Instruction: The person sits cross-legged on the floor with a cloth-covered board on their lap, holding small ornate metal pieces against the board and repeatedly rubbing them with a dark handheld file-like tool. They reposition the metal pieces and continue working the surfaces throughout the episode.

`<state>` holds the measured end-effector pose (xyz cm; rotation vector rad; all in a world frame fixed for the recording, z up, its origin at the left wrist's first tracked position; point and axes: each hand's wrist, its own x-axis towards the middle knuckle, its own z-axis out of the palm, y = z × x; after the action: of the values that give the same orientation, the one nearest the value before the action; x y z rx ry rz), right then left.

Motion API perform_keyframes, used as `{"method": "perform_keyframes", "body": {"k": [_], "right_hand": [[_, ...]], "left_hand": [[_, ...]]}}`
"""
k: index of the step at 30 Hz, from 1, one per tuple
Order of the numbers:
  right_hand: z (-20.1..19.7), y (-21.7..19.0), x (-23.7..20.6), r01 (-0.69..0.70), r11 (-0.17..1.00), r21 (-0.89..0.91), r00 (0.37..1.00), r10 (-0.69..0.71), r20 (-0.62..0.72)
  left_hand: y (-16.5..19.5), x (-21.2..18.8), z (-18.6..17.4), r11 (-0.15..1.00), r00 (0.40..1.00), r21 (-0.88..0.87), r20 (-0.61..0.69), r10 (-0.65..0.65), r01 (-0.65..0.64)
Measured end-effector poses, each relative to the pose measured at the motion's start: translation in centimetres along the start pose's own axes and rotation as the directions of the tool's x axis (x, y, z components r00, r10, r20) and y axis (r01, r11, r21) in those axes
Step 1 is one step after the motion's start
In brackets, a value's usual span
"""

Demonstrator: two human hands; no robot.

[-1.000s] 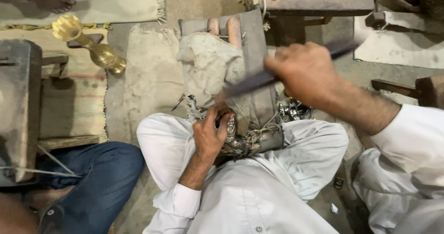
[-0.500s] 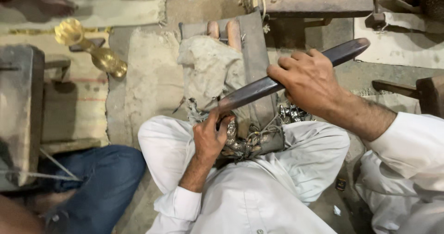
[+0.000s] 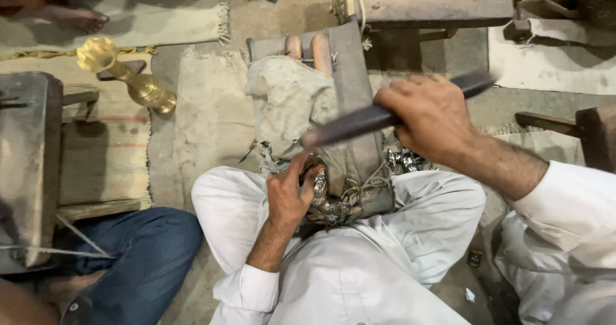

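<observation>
Silvery ornate metal piece (image 3: 324, 193) is pinned at frame centre against a grey slanted block (image 3: 353, 107) by the left hand (image 3: 290, 193); the right hand (image 3: 428, 116) is clamped on a dark flat file (image 3: 359, 123); a slipped stroke could graze the left fingers.

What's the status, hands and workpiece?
Right hand grips dark metal bar, raised over block. Left hand pins silver metal piece against cloth-wrapped block. Nothing between bar and piece.

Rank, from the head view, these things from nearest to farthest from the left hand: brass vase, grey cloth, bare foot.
1. Grey cloth: just above the left hand.
2. Brass vase: lying further up-left.
3. Bare foot: top-left corner, farthest.
</observation>
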<state>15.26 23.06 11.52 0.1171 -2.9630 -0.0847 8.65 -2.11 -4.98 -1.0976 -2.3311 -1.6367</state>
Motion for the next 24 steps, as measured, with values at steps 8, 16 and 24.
{"method": "perform_keyframes", "body": {"k": [8,16,24], "right_hand": [[-0.5,0.2,-0.9,-0.081,0.996,0.040,0.996,0.078,0.051],[-0.4,0.0,-1.2,-0.290,0.952,0.096,0.837,0.204,0.509],[-0.5,-0.2,0.0,-0.439,0.845,0.305,0.780,0.190,0.596]], "left_hand": [[0.3,0.2,0.0,1.000,0.999,0.016,-0.025,0.027,-0.026],[0.2,0.2,-0.7,0.897,0.940,-0.362,-0.123,-0.317,0.255],[0.9,0.6,0.1,0.927,0.947,-0.247,-0.084,-0.311,0.283]]}}
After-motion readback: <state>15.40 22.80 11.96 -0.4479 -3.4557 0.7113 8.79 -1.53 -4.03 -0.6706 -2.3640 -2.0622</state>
